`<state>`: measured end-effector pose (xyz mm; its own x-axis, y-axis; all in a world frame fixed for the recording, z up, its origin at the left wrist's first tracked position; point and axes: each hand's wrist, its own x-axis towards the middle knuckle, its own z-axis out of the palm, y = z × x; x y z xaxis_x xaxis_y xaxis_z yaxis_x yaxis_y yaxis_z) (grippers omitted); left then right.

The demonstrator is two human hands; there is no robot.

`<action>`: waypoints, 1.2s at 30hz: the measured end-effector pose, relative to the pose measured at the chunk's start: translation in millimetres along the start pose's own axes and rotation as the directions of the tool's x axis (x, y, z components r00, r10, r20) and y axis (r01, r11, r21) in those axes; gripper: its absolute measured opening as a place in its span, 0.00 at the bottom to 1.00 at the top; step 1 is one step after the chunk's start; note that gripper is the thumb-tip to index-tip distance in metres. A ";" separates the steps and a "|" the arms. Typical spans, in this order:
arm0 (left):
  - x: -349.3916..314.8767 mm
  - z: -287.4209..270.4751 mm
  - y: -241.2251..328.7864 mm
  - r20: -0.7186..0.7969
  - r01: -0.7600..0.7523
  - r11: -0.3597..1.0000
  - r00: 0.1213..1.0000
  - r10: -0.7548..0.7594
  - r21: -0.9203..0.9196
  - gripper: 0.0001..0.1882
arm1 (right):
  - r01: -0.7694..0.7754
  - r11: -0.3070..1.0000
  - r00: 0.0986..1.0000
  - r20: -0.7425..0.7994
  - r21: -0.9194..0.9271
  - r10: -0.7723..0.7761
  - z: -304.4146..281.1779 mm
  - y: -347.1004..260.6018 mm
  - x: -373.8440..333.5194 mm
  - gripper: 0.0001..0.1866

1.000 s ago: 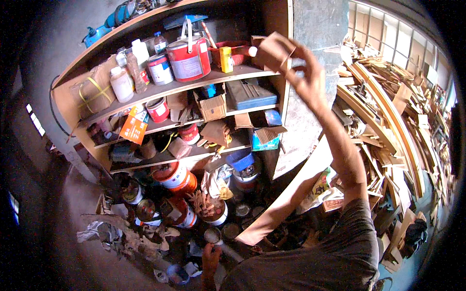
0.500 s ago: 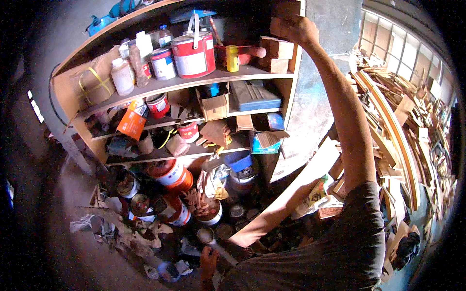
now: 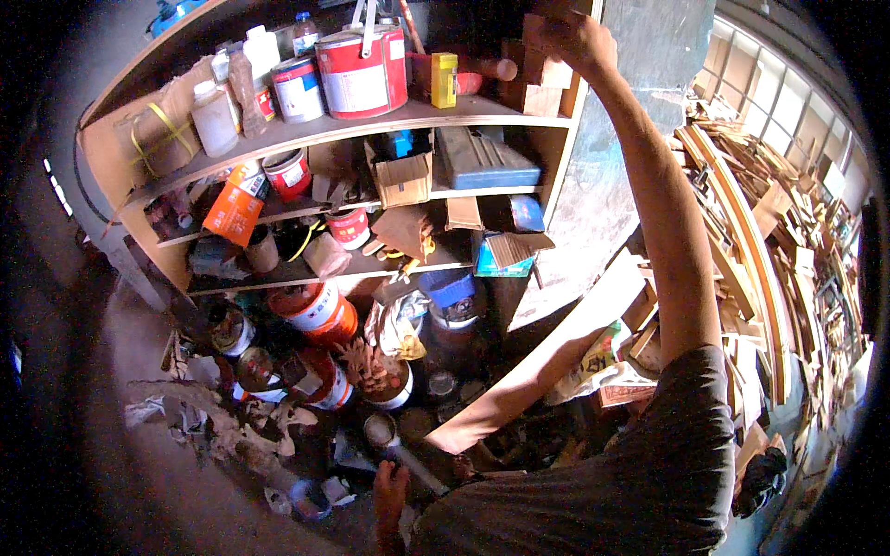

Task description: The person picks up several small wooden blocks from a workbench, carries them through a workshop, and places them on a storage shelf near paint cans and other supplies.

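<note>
My right hand [image 3: 577, 44] is raised to the top right of the wooden shelf unit, its fingers closed on a small brown cardboard box [image 3: 535, 32]. That box is at the top of a stack of similar boxes [image 3: 542, 98] against the shelf's right side. Part of the fingers is lost in shadow. Low down, my left hand [image 3: 389, 486] hangs with its fingers curled in and nothing visible in them. Nearest to it is a round tin [image 3: 380, 429] on the cluttered floor. Left of the boxes stand a yellow box [image 3: 444, 81] and a red paint bucket [image 3: 362, 72].
Bottles [image 3: 215, 120] and a blue-white can [image 3: 298, 90] share the upper shelf. A blue-grey case [image 3: 487, 157] lies below. Orange buckets [image 3: 315, 313] and rags crowd the floor. A light board [image 3: 547, 361] slants beside me; piled timber offcuts [image 3: 788, 222] fill the right.
The view has shifted, so the shelves sit slightly higher and farther left. My right hand stays at the box stack, and my left hand remains low with its fingers curled.
</note>
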<state>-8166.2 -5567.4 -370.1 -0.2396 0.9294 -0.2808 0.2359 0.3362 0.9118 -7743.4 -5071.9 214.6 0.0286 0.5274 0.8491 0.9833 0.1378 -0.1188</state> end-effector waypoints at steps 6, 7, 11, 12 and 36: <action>6.4 9.7 9.0 0.017 -0.106 0.994 0.994 0.106 -0.025 0.14 | -0.078 0.997 0.995 0.056 0.008 0.077 1.3 5.3 -0.1 0.28; 3.2 8.4 12.8 0.010 -0.113 0.994 0.994 0.113 -0.007 0.14 | -0.078 0.996 0.994 0.080 0.051 0.073 0.3 1.8 -2.6 0.29; -5.6 -0.5 24.5 0.077 0.012 0.994 0.997 -0.004 -0.105 0.14 | -0.060 0.998 0.996 0.064 -0.001 0.060 3.1 1.7 -5.6 0.30; -7.0 -0.6 18.7 0.054 0.037 0.990 0.998 -0.030 -0.135 0.15 | -0.024 0.999 0.999 0.023 0.027 0.024 0.3 8.4 -3.6 0.32; 14.5 0.1 -14.0 -0.035 -0.039 0.994 0.998 0.043 0.104 0.26 | -0.006 0.985 0.999 -0.034 0.171 0.012 3.4 31.7 -1.9 0.37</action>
<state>-8172.9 -5558.7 -387.0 -0.2621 0.9370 -0.2309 0.3421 0.3140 0.8857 -7712.9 -5065.7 207.4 0.0468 0.4999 0.8648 0.9378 0.2762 -0.2104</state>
